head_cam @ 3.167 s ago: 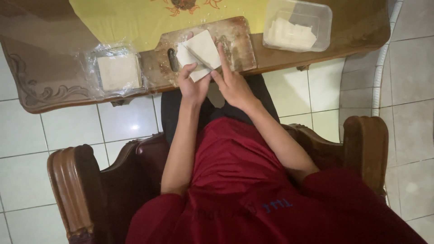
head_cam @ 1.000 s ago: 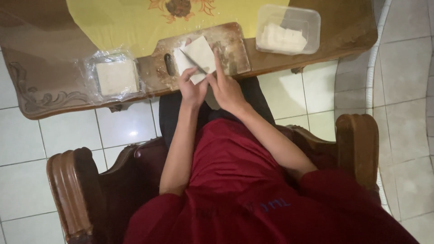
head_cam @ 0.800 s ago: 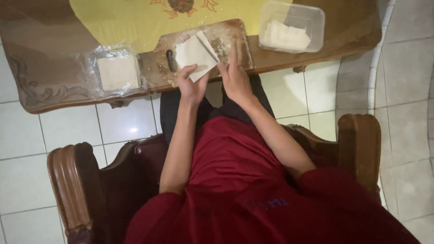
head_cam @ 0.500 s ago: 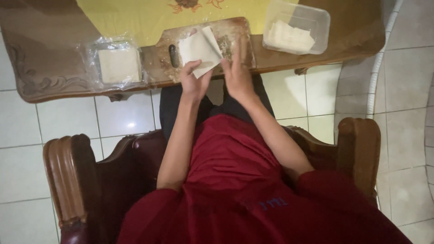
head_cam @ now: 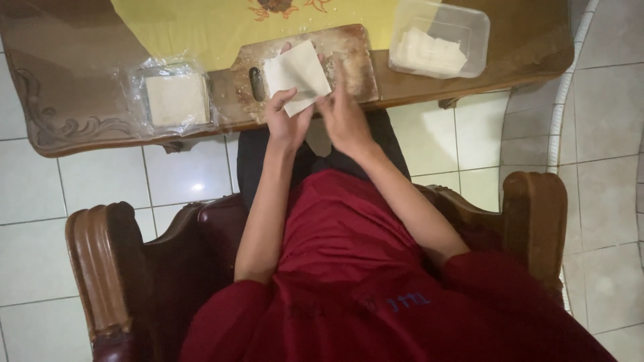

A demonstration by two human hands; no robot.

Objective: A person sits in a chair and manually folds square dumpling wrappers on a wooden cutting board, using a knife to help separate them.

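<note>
pale square wrapper (head_cam: pixel 296 76), corners pointing diamond-wise, pinched by left hand (head_cam: pixel 287 125); right hand (head_cam: pixel 345 118) fingertips touching.

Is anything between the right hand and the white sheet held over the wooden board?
Nothing visible. The left hand holds the white sheet above the wooden board, and the right hand has its fingertips at the sheet's right edge, with no object between them.

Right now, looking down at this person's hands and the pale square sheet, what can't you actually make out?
Head view only:
- Wooden cutting board: its middle is hidden by the pale square dough sheet, held by the left hand.
- Right hand: whether its fingers touch the sheet is blurred.
- Clear plastic tub: its top is cut off by the frame; its white contents are too small to count.
- Yellow patterned cloth: cut off by the top edge.
</note>
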